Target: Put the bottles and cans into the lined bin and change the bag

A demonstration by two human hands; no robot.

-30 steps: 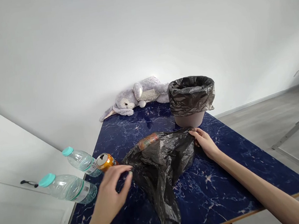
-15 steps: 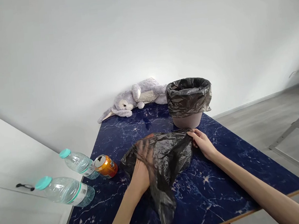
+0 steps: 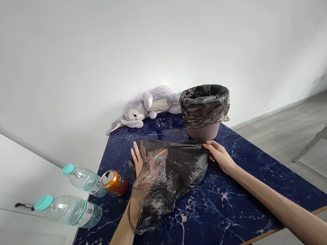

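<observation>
A thin black plastic bag (image 3: 182,167) lies crumpled across the middle of the table. My right hand (image 3: 220,157) pinches its far right corner between thumb and fingers. At the bag's left side my left hand (image 3: 137,161) is open, fingers stretched upward and apart, while the film drapes over its palm and wrist. Something reddish with a bit of green shows through the film beside that hand; its kind is hidden. An orange drink can (image 3: 115,183), opened on top, leans tilted to the left of my left hand.
Two clear bottles with turquoise caps, one nearer (image 3: 70,210) and one farther (image 3: 85,180), lie by the left table edge. A bin (image 3: 205,132) lined with a black bag stands at the back right. A grey plush toy (image 3: 150,104) rests against the wall on the blue marbled table (image 3: 214,225).
My left hand has shifted left and turned, its fingers now out past the bag. The bag is spread flatter and its loose end has swung left. My right hand keeps its pinch.
</observation>
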